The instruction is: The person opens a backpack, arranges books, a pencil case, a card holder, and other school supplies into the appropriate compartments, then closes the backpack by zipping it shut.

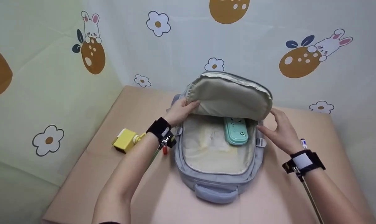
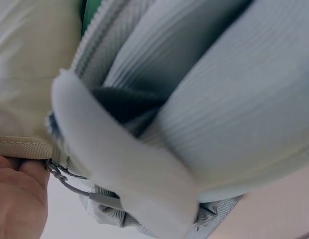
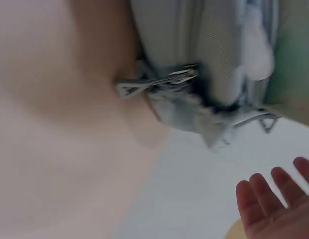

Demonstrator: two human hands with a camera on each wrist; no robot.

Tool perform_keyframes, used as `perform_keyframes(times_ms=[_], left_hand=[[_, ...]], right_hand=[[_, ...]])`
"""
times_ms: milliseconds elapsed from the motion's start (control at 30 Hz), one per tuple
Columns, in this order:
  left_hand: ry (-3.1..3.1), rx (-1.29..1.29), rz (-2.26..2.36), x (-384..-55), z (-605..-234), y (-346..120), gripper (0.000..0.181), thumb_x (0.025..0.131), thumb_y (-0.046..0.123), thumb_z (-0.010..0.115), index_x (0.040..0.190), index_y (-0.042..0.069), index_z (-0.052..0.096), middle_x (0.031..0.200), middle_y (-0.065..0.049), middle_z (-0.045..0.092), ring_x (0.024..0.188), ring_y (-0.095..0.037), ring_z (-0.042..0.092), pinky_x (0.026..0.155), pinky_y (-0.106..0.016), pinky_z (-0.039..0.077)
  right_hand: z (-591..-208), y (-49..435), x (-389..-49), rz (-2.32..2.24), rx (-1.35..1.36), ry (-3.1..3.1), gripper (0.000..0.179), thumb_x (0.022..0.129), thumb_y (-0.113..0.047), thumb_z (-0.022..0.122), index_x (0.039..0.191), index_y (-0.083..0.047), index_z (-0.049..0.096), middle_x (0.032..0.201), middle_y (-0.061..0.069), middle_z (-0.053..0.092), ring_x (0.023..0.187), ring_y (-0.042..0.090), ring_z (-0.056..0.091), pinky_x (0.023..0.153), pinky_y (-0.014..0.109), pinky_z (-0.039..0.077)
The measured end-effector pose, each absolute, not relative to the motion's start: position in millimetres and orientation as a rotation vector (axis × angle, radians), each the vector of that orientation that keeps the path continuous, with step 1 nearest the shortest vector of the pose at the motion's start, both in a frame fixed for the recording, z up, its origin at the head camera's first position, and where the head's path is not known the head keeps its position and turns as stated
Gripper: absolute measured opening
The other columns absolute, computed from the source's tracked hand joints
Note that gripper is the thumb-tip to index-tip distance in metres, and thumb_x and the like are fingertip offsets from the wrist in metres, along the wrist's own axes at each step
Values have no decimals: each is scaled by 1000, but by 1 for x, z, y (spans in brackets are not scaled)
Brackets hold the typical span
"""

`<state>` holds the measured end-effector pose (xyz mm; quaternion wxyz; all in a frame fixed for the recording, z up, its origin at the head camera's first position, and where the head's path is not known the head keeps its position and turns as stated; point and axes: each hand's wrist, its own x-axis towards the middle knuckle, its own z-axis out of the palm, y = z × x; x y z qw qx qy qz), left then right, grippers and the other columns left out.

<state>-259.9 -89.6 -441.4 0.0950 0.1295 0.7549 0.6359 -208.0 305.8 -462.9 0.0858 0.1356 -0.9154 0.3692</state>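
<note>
A grey-blue backpack lies on the table with its front flap raised and its cream lining showing. My left hand pinches the flap's left edge, thumb on the lining side. In the left wrist view, the fingers of that left hand sit at the flap's stitched edge beside a zipper. Inside the backpack, a mint-green pencil case lies at the right, its upper end hidden under the flap. By the flap's right edge is my right hand; in the right wrist view its fingers are spread and hold nothing.
Left of the backpack lies a yellow block-shaped object with a round neck, partly behind my left forearm. A small red item lies beside the backpack. A white-and-blue marker shows behind my right wrist. Patterned curtains border the table.
</note>
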Motion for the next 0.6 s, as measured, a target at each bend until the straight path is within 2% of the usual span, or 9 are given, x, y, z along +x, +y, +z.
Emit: perform_keyframes(times_ms=[100,167,267,433,600], left_hand=[[2234,391,1896,-260,-442,-90,28,104,32,61,109,6,70,67,5,48,53,-8,35,49,-23,32],[2232,391,1897,-260,-442,-90,29,104,32,61,111,6,70,68,5,48,53,-8,35,50,-23,32],[2233,386,1890,-259,-442,-89,29,104,34,61,109,7,69,66,6,45,53,-8,34,50,-24,31],[2250,390,1879,-259,-442,-90,28,104,34,61,102,7,67,64,7,41,53,-8,34,50,-23,31],[2234,401,1883,-260,-442,-92,31,105,35,59,93,7,66,60,7,37,49,-8,31,47,-24,28]], right_hand=[[-470,303,-222,1185,499,-2757,74,91,-33,79,156,-28,42,158,8,40,148,33,31,115,64,25],[-472,299,-229,1250,521,-2755,70,93,-34,77,154,-31,43,156,5,43,147,31,33,116,62,25],[-473,293,-234,1344,493,-2756,63,96,-37,73,152,-26,46,153,6,47,146,32,35,115,63,26],[-474,288,-232,1442,392,-2770,63,97,-44,69,150,-17,48,153,13,48,145,37,37,113,65,30],[-475,284,-233,1450,363,-2748,60,98,-46,66,146,-11,53,148,15,53,141,37,42,113,60,34]])
